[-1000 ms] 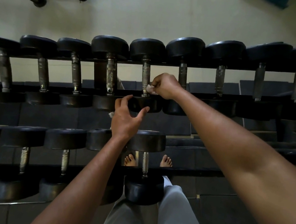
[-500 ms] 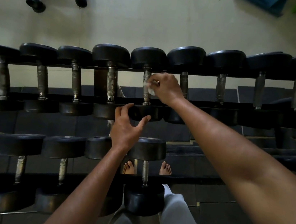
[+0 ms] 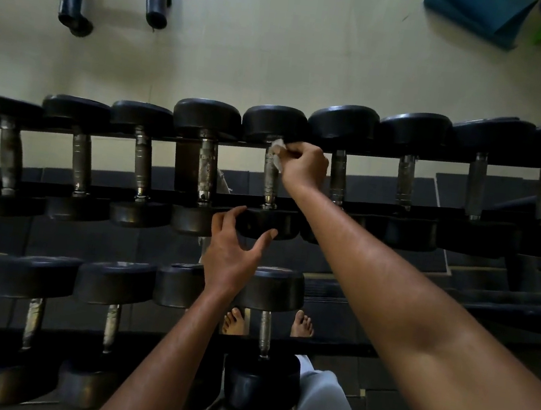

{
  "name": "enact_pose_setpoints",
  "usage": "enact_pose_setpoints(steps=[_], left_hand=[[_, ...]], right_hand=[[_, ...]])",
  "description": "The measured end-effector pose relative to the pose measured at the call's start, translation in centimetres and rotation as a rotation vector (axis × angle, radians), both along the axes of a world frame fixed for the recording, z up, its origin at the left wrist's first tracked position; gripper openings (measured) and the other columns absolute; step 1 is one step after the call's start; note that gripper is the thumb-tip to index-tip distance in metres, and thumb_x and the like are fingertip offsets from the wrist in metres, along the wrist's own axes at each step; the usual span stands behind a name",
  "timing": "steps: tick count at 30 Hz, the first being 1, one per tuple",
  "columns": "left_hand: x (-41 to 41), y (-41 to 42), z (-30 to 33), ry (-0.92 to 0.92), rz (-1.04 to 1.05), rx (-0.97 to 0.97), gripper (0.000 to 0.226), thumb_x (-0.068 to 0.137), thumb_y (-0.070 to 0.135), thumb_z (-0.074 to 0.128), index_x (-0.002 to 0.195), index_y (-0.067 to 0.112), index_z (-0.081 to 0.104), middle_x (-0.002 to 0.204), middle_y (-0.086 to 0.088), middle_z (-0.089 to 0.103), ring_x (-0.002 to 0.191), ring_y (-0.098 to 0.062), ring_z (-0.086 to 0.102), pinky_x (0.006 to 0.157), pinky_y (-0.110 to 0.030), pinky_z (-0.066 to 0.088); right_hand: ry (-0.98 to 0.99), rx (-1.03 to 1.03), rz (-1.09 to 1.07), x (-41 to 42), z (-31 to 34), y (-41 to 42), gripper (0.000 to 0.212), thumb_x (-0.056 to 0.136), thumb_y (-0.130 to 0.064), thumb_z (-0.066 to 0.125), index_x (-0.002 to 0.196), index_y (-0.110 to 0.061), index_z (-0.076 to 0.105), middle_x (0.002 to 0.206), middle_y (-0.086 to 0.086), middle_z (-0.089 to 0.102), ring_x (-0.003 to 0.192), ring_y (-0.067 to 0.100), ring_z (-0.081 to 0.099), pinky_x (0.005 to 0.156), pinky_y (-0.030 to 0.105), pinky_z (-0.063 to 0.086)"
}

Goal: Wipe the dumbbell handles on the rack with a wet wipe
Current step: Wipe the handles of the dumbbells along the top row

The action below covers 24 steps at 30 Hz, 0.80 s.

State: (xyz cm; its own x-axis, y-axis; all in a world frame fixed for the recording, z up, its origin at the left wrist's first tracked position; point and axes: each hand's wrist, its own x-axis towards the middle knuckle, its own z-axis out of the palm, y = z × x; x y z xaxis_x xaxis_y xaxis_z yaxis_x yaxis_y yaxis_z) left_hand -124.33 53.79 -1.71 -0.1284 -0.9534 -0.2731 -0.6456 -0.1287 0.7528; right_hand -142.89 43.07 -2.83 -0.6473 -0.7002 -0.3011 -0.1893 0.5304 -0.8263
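The dumbbell handle [image 3: 269, 179] being cleaned sits on the upper tier of the rack [image 3: 160, 195], fifth from the left, its far end covered by the wet wipe [image 3: 277, 156] that the right hand [image 3: 303, 166] pinches in curled fingers. The left hand [image 3: 232, 251] is spread, thumb and fingers touching the near weight head [image 3: 268, 223], seemingly to steady it. The wipe is bunched small, so it may skip the handle's underside or slip from the pinch and drop to the floor [image 3: 282, 51]. If the spread hand lets go, the dumbbell could roll under the rubbing and nip fingers against its neighbour [image 3: 338, 179].
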Motion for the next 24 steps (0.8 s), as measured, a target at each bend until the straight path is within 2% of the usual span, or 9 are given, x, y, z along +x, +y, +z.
enact_pose_setpoints(steps=[3,7,10,12,15,19,21,22,24], left_hand=[[0.0,0.1,0.2,0.018,0.004,0.000,0.077,0.085,0.068,0.079,0.146,0.033,0.049,0.137,0.016,0.042,0.107,0.000,0.057,0.072,-0.010,0.043],[0.0,0.1,0.2,0.026,0.008,0.000,0.076,0.085,0.066,0.080,0.147,0.032,0.050,0.137,0.016,0.043,0.109,0.000,0.058,0.071,-0.007,0.042],[0.0,0.1,0.3,0.034,0.006,0.002,0.076,0.086,0.064,0.080,0.147,0.031,0.050,0.137,0.016,0.042,0.107,0.001,0.057,0.071,-0.005,0.039],[0.0,0.1,0.3,0.038,0.005,0.003,0.076,0.086,0.064,0.080,0.147,0.031,0.050,0.137,0.016,0.042,0.108,0.001,0.056,0.072,-0.005,0.040],[0.1,0.1,0.1,0.042,0.006,0.003,0.076,0.085,0.064,0.081,0.147,0.031,0.050,0.137,0.015,0.042,0.109,0.000,0.057,0.073,-0.005,0.041],[0.1,0.0,0.1,0.043,0.004,0.006,0.077,0.085,0.064,0.081,0.147,0.031,0.050,0.137,0.016,0.042,0.109,0.001,0.056,0.074,-0.005,0.041],[0.1,0.0,0.1,0.042,0.003,0.003,0.076,0.085,0.064,0.081,0.147,0.031,0.050,0.136,0.016,0.041,0.109,0.001,0.056,0.074,-0.005,0.041],[0.1,0.0,0.0,0.043,0.001,0.003,0.076,0.086,0.064,0.081,0.147,0.031,0.050,0.136,0.016,0.041,0.110,0.000,0.056,0.074,-0.005,0.042],[0.2,0.0,-0.1,0.047,0.000,0.005,0.076,0.086,0.064,0.080,0.147,0.031,0.049,0.137,0.016,0.041,0.111,0.000,0.056,0.074,-0.006,0.043]], right_hand=[[-0.430,0.028,-0.223,-0.5,0.6,-0.8,0.030,0.101,-0.009,0.058,0.077,-0.016,0.074,0.078,0.004,0.074,0.071,0.021,0.069,0.082,0.037,0.058],[-0.343,0.103,-0.013,-1.2,0.5,-0.7,0.003,0.098,-0.023,0.075,0.096,-0.022,0.076,0.097,0.000,0.079,0.095,0.017,0.075,0.087,0.039,0.064],[-0.553,0.037,0.047,-1.7,1.1,0.0,0.004,0.101,-0.023,0.074,0.104,-0.022,0.075,0.108,-0.001,0.077,0.108,0.018,0.072,0.094,0.039,0.061],[-0.677,0.030,0.115,-2.2,1.3,0.3,0.007,0.100,-0.019,0.074,0.106,-0.023,0.074,0.105,-0.005,0.076,0.108,0.016,0.071,0.095,0.037,0.057],[-0.635,0.026,0.186,-2.5,0.2,0.6,0.016,0.099,-0.011,0.074,0.110,-0.022,0.078,0.109,-0.005,0.077,0.111,0.017,0.072,0.097,0.036,0.059],[-0.510,0.008,0.067,-2.5,-0.1,-0.3,0.003,0.096,-0.017,0.079,0.098,-0.019,0.078,0.094,-0.001,0.075,0.084,0.013,0.067,0.080,0.034,0.061],[-0.522,0.029,-0.013,-2.6,0.5,-0.9,0.009,0.095,-0.020,0.081,0.099,-0.016,0.074,0.092,0.001,0.073,0.077,0.012,0.061,0.072,0.031,0.057],[-0.518,0.048,-0.022,-2.8,0.6,-1.0,0.011,0.094,-0.022,0.082,0.099,-0.017,0.073,0.093,-0.001,0.074,0.078,0.011,0.061,0.072,0.030,0.054],[-0.477,0.118,0.031,-2.8,0.7,-0.8,0.009,0.095,-0.026,0.080,0.099,-0.021,0.074,0.096,-0.005,0.074,0.086,0.009,0.061,0.083,0.032,0.050]])
